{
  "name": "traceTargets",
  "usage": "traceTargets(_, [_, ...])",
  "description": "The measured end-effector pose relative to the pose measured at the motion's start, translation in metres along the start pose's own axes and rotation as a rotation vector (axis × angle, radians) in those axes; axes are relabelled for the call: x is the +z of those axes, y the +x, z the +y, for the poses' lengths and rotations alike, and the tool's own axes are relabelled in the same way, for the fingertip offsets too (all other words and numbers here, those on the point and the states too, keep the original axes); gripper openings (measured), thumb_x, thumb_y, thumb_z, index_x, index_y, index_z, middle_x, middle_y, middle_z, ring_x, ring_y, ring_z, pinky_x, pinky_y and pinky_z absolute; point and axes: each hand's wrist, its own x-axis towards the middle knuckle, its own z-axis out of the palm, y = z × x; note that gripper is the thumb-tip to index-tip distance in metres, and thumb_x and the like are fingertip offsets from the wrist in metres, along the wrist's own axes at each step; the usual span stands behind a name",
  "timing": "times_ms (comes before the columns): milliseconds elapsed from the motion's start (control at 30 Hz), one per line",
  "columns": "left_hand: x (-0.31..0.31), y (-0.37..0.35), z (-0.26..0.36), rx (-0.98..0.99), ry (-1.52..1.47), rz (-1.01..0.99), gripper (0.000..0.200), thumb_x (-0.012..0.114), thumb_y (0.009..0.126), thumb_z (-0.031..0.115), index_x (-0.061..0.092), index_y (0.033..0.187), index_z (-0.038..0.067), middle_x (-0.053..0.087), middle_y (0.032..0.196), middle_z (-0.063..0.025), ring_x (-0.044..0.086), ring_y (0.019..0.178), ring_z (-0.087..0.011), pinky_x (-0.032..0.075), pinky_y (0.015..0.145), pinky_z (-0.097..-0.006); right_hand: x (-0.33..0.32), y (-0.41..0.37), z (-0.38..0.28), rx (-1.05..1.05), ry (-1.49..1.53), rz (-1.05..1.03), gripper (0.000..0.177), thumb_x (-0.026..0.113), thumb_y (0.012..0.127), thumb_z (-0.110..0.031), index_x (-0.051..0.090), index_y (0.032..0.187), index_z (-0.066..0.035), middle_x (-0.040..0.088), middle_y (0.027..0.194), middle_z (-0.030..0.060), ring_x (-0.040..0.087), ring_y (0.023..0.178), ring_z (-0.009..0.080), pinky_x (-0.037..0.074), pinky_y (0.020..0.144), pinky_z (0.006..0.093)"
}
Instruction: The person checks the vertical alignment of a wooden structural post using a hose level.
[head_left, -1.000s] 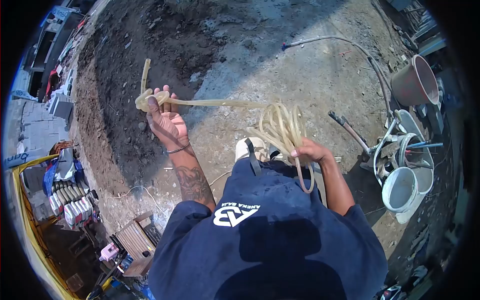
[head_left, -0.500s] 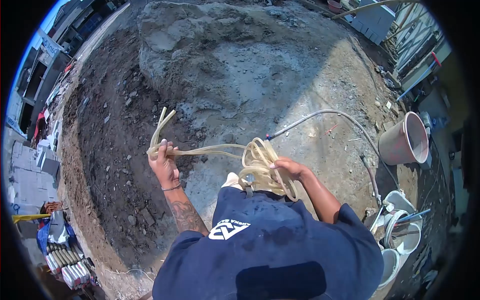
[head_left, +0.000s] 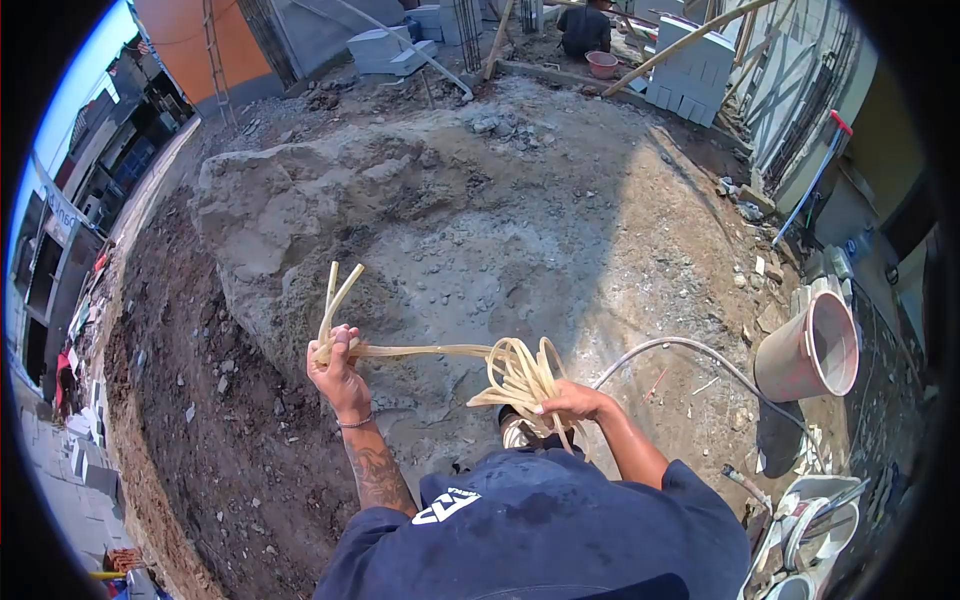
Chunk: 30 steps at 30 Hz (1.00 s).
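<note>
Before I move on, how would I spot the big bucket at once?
From the broad dirt ground, look right to the curved hose. The bucket is just past its bend, large and dusty pink. Its colour sets it apart from the whitish containers nearer the person.

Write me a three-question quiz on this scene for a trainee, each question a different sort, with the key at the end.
1. True or false: Two ends of the pale tubing stick up beyond the left hand.
2. Multiple choice: What does the right hand hold?
A) a brick
B) a looped bundle of the tubing
C) a shovel
3. Fill in the blank: The large bucket is on the person's ____ side.

Key: 1. True; 2. B; 3. right
</note>
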Motion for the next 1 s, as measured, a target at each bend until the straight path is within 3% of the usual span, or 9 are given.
traceTargets(67, [0.026, 0.05, -0.037, -0.055, 0.013, 0.077, 0.012, 0.062, 0.081, 0.009, 0.052, 0.087, 0.005, 0.061, 0.086, -0.0088, 0.061, 0.077, -0.0167, 0.054, 0.062, -0.031, -0.035, 0.031, -0.018, -0.044, -0.211, 0.059, 0.033, 0.062, 0.072, -0.027, 0.06, 0.092, 0.0, 0.062, 0.076, 0.0075, 0.056, 0.073, 0.0145, 0.044, 0.068, 0.0292])
traceTargets(267, [0.124, 0.189, -0.101, -0.021, -0.083, 0.251, 0.012, 0.061, 0.082, 0.012, 0.053, 0.085, 0.003, 0.059, 0.083, -0.0076, 0.06, 0.074, -0.0148, 0.054, 0.062, -0.0288, -0.139, 0.098, -0.095, 0.05, -0.347, 0.0, 0.035, 0.061, 0.071, -0.03, 0.061, 0.088, 0.0, 0.063, 0.077, 0.0058, 0.056, 0.068, 0.0155, 0.044, 0.065, 0.0302])
traceTargets(367, [0.161, 0.252, -0.159, -0.07, -0.121, 0.322, 0.01, 0.061, 0.082, 0.012, 0.054, 0.081, 0.004, 0.058, 0.079, -0.0061, 0.058, 0.071, -0.014, 0.054, 0.064, -0.0306, -0.211, 0.129, -0.127, 0.107, -0.179, -0.023, 0.031, 0.06, 0.073, -0.029, 0.062, 0.087, -0.001, 0.063, 0.071, 0.0045, 0.056, 0.066, 0.0137, 0.044, 0.063, 0.0286])
traceTargets(500, [0.204, 0.342, -0.246, -0.167, -0.196, 0.269, 0.013, 0.062, 0.082, 0.016, 0.056, 0.086, 0.005, 0.057, 0.076, -0.0054, 0.057, 0.071, -0.0151, 0.053, 0.067, -0.0363, -0.334, 0.18, -0.178, 0.121, -0.226, 0.021, 0.025, 0.064, 0.073, -0.022, 0.06, 0.085, -0.001, 0.06, 0.069, 0.0035, 0.055, 0.065, 0.0113, 0.044, 0.061, 0.0273])
traceTargets(600, [0.264, 0.416, -0.303, -0.202, -0.152, 0.318, 0.015, 0.062, 0.082, 0.017, 0.055, 0.086, 0.005, 0.057, 0.076, -0.0064, 0.057, 0.071, -0.0152, 0.054, 0.069, -0.0381, -0.442, 0.224, -0.205, 0.133, -0.186, 0.11, 0.033, 0.068, 0.069, -0.023, 0.06, 0.092, -0.001, 0.06, 0.072, 0.0037, 0.054, 0.065, 0.0108, 0.043, 0.062, 0.0267])
traceTargets(700, [0.367, 0.502, -0.365, -0.247, -0.186, 0.25, 0.015, 0.062, 0.082, 0.016, 0.055, 0.085, 0.004, 0.058, 0.076, -0.007, 0.058, 0.07, -0.0152, 0.054, 0.069, -0.0383, -0.549, 0.261, -0.246, 0.117, -0.281, 0.171, 0.031, 0.067, 0.067, -0.023, 0.061, 0.087, 0.0, 0.062, 0.073, 0.0041, 0.055, 0.067, 0.0114, 0.044, 0.062, 0.0261])
traceTargets(767, [0.447, 0.54, -0.389, -0.285, -0.214, 0.157, 0.015, 0.062, 0.082, 0.015, 0.055, 0.085, 0.003, 0.057, 0.075, -0.0076, 0.058, 0.07, -0.0156, 0.055, 0.069, -0.0381, -0.597, 0.26, -0.304, 0.015, -0.413, 0.33, 0.046, 0.067, 0.065, -0.022, 0.057, 0.103, 0.001, 0.063, 0.091, 0.0086, 0.055, 0.082, 0.0169, 0.044, 0.074, 0.0308])
traceTargets(933, [0.656, 0.641, -0.454, -0.318, -0.271, -0.167, 0.017, 0.06, 0.083, 0.017, 0.057, 0.085, 0.0, 0.059, 0.08, -0.0098, 0.059, 0.073, -0.0177, 0.055, 0.07, -0.0388, -0.721, 0.266, -0.363, -0.153, -0.229, 0.669, 0.048, 0.066, 0.065, -0.016, 0.056, 0.108, 0.001, 0.063, 0.092, 0.0108, 0.056, 0.084, 0.0162, 0.044, 0.077, 0.0302])
traceTargets(1000, [0.728, 0.673, -0.49, -0.336, -0.338, -0.327, 0.017, 0.059, 0.084, 0.016, 0.058, 0.085, -0.002, 0.06, 0.083, -0.0117, 0.06, 0.074, -0.02, 0.055, 0.07, -0.0388, -0.776, 0.277, -0.363, -0.092, -0.187, 0.717, 0.047, 0.066, 0.065, -0.015, 0.056, 0.108, 0.001, 0.063, 0.092, 0.0101, 0.056, 0.083, 0.0157, 0.045, 0.077, 0.0299])
